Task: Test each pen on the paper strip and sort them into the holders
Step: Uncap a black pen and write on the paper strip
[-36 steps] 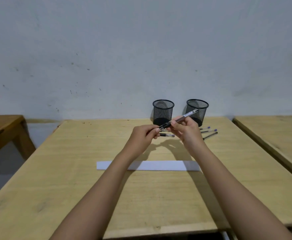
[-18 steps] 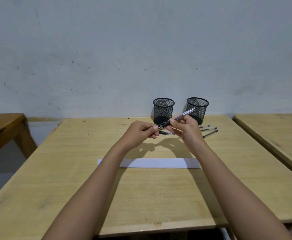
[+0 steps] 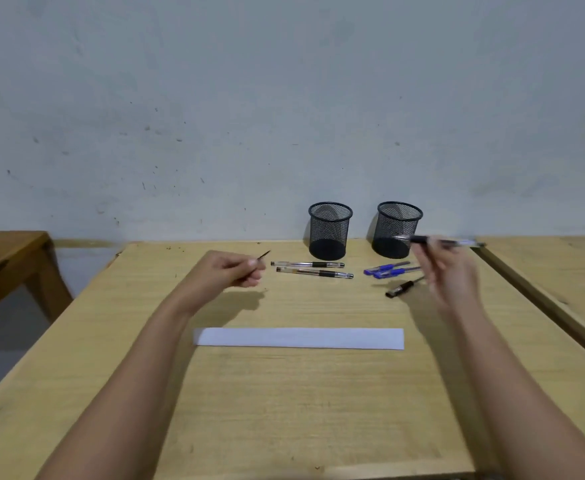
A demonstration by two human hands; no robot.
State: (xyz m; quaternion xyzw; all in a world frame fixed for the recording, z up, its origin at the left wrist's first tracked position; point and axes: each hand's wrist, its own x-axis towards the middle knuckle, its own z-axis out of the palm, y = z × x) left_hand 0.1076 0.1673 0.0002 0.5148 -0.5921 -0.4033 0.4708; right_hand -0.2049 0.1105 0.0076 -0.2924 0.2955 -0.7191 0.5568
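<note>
Pen in hand: a clear-barrelled pen (image 3: 440,241) with a dark grip section, held level above the worktop in front of the right holder; a pale label shows on the barrel, but blur leaves its print unreadable.
Right hand: the right hand (image 3: 448,275) is raised and blurred, its fingers closed around the pen's grip end.
Left hand: the left hand (image 3: 227,271) is curled, its fingers pinched on a thin dark piece (image 3: 264,255) that juts up to the right; what it is cannot be told.
Paper strip: a white paper strip (image 3: 299,338) lies flat across the worktop (image 3: 284,410), nearer the person than the hands; no marks are visible on it.
Holders: two black mesh holders, left holder (image 3: 329,230) and right holder (image 3: 396,228), stand upright by the wall, near each other but apart.
Loose pens: two clear pens with black grips (image 3: 313,268) lie side by side in front of the left holder; blue-capped pens (image 3: 389,270) lie before the right holder, with a dark pen (image 3: 403,288) just beside them.
Writing: none can be read anywhere.
</note>
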